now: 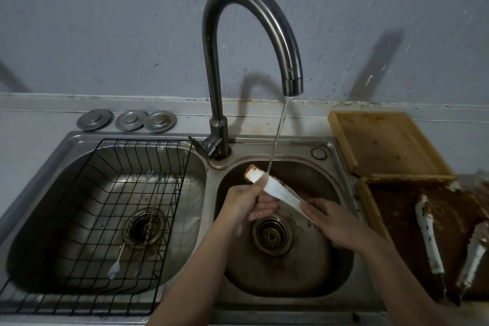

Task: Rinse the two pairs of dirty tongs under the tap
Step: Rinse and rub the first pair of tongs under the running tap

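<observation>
Water runs from the tap in a thin stream and lands on the tongs held over the right basin. We find these tongs tilted, their soiled tip raised toward the basin's back left corner, the handle end dropping toward the right hand.

Left hand: forearm enters from the bottom edge, wrist bent inward, fingers wrapped around the middle of the tongs just below where the stream strikes. Grip is closed on the tongs.

Right hand: forearm enters from the lower right, palm down, fingers pinching the lower end of the tongs. We note both hands sit above the drain, close together but not touching.

Second tongs lie apart from the sink on a crusted brown tray at the right edge of the counter, arms splayed, tips toward the wall. They are visibly dirty. A wooden board lies behind the tray.

Left basin carries a black wire rack with two slim utensils lying in it. Three metal discs rest on the counter behind that basin.
</observation>
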Tool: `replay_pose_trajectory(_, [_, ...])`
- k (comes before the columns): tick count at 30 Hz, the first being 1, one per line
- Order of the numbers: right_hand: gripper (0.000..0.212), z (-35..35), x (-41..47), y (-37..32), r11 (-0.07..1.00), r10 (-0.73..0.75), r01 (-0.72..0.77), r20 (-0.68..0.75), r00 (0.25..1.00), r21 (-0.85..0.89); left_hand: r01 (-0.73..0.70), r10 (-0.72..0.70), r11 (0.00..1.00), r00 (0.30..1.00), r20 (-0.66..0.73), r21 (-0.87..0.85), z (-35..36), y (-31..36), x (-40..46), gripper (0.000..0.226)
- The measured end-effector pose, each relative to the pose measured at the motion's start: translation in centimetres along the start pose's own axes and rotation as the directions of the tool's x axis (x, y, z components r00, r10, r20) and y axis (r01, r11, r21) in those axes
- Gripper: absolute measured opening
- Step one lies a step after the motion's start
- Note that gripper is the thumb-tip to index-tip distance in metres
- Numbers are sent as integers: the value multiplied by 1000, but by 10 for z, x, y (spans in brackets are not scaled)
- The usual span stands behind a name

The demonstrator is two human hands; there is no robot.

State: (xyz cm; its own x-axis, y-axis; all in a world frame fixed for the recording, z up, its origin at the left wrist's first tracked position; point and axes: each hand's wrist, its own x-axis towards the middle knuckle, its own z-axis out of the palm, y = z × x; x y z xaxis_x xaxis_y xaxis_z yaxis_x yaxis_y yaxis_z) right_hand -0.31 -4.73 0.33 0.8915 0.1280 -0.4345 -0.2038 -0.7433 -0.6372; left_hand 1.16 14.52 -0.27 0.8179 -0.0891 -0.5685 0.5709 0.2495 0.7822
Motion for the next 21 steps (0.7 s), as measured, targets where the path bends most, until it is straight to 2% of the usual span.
replay_pose_trajectory(4, [59, -5, -3, 1, 1000, -1, 1, 19, 1000, -7, 109, -108, 992, 994, 20, -61, -3, 3, 0, 60])
replay_pose_trajectory(10, [66, -12, -4, 5, 998, -17, 18, 20, 1000, -55, 101, -106, 990, 993, 51, 95, 2, -2, 1, 49])
replay_pose_trajectory(15, [68, -16, -9, 6, 998, -30, 32, 37, 999, -50, 182, -183, 983, 980, 79, 27, -3, 3, 2, 77])
replay_pose_trajectory(21, [63, -14, -13, 4, 994, -41, 43, 29, 999, -99, 123, -143, 970, 986, 86, 207, -4, 0, 3, 63])
